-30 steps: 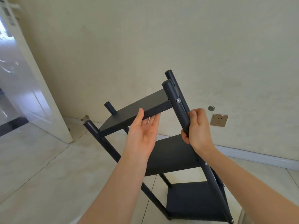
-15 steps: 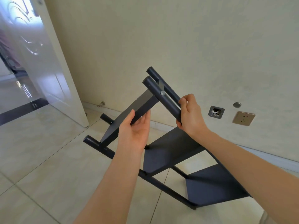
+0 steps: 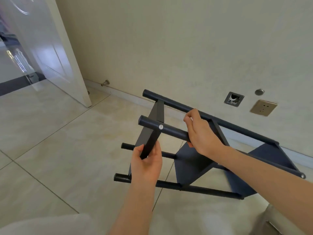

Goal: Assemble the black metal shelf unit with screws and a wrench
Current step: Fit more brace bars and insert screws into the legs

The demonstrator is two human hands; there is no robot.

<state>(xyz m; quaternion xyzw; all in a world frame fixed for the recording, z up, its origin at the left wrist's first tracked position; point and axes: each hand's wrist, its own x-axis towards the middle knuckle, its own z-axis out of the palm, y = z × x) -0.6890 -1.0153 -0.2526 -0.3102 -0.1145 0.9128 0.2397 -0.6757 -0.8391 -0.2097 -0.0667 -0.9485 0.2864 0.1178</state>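
A person holds a black metal shelf unit (image 3: 191, 163) tipped onto its side over the tiled floor (image 3: 59, 150), close to the foot of the wall (image 3: 169, 48) and to the right of an open white door (image 3: 50, 48). The left hand (image 3: 146, 167) grips the lower edge of the end panel (image 3: 159, 112), thumb and fingers curled round the dark sheet. The right hand (image 3: 201, 133) is wrapped round the near post (image 3: 169, 130), just right of a silver screw (image 3: 160, 127) that fixes post to panel. All four posts lie close to level, with three panels standing on edge between them. Whether the lowest post (image 3: 194, 188) touches the tiles or hangs just above them cannot be told from this angle. No wrench is in view.

The risks lie in the grip and the joints. The thin panel edge gives the left hand little to hold, and a slip there would likely drop that end onto the tiles, marking paint or floor. Any joint that is only lightly tightened could rack as the frame is turned, straining its screw. The far end sits near the wall and could scrape it below the socket (image 3: 263, 107).
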